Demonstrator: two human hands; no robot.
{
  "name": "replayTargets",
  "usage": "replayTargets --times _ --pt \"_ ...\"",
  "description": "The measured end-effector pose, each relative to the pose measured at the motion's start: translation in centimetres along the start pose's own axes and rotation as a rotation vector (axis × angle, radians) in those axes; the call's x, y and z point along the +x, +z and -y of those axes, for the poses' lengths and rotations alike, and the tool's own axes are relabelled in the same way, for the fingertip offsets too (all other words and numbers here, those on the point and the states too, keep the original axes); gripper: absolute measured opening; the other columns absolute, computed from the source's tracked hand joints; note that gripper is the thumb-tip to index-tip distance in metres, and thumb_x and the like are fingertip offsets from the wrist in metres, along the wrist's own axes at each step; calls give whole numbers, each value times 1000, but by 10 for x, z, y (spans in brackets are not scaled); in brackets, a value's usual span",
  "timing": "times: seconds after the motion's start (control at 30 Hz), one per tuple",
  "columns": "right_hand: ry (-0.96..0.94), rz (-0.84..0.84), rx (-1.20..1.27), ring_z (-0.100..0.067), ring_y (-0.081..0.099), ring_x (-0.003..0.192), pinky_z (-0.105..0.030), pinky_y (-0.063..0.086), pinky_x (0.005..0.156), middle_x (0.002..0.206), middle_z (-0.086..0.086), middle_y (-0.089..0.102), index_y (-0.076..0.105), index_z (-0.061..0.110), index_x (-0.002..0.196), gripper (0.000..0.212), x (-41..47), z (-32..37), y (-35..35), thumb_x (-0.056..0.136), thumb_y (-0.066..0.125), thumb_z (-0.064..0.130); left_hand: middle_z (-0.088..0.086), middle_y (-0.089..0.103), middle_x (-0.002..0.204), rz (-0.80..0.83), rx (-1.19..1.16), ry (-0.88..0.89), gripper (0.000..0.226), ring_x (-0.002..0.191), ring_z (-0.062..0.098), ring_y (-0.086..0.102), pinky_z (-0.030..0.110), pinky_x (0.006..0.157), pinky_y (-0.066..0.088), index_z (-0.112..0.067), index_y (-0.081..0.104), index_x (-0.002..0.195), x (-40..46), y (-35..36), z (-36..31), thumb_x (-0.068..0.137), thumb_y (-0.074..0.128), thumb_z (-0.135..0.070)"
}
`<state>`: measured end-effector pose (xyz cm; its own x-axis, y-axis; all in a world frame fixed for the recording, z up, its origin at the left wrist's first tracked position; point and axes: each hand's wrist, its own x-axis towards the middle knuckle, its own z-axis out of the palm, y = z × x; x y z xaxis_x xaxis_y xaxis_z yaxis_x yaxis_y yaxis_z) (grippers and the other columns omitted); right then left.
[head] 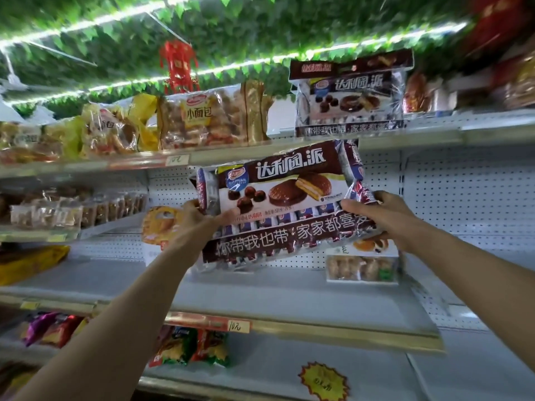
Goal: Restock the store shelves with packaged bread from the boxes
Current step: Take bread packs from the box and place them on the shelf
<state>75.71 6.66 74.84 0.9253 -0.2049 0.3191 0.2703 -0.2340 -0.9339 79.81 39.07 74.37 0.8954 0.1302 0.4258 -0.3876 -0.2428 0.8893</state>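
Observation:
I hold a large brown and white bag of chocolate pies [278, 204] up in front of the shelves, tilted, just below the top shelf's edge [405, 137]. My left hand [197, 218] grips its left edge and my right hand [379, 209] grips its right edge. A second bag of the same kind [350, 96] stands upright on the top shelf, directly above the one I hold. Left of it stands a clear bag of small bread [202, 117].
More bread bags [72, 137] line the top shelf at the left. A boxed pastry pack [362, 261] and an orange bag [159, 224] sit on the middle shelf [289, 322] behind the held bag. Snack packs [185, 345] lie on the lower shelf. Green leaf garlands and light strips hang overhead.

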Motion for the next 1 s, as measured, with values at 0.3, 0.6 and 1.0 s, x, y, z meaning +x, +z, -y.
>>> replayTargets --times 0.3,0.6,1.0 --pt "-147 -193 -3 -29 64 109 -53 53 92 126 -11 64 49 11 137 120 41 56 -66 35 89 58 8 66 122 107 -103 153 138 110 24 64 48 102 50 -5 35 141 76 56 -76 29 92 -61" --pt "-269 -342 74 -25 45 132 -47 43 105 151 -6 40 31 15 149 113 109 103 -128 58 88 51 10 62 118 27 -82 301 106 109 28 61 45 98 50 -8 43 125 152 136 -159 44 87 -59" --pt "-218 -357 -175 -31 51 126 -43 49 96 151 -11 41 30 18 150 140 218 107 -205 33 82 75 11 44 145 -59 -117 404 96 132 27 44 41 112 38 -5 26 145 228 241 -195 74 85 -33"
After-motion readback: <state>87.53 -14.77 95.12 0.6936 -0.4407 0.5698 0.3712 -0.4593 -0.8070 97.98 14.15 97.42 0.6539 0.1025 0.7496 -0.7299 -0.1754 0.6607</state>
